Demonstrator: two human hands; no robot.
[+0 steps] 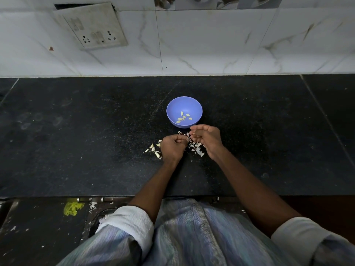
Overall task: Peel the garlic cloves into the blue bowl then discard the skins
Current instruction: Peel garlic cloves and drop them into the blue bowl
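Both hands meet just near of blue bowl (173, 108), over skins (196, 149) on dark surface (96, 131). Left hand (172, 148) grip curled, pinching small clove at fingertips; right hand (206, 139) fingers curled, picking at same bit (too small to be sure). Unpeeled cloves (153, 148) lie left of left hand. Bowl straight far of grip, right hand nearer; short drop fwd, I judge.

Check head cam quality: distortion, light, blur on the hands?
Head view: wide-angle bowing along the counter edge; dim, flat light with soft glare on the wall tiles; left hand, right hand and blue bowl fairly sharp; pinched piece too small to identify.
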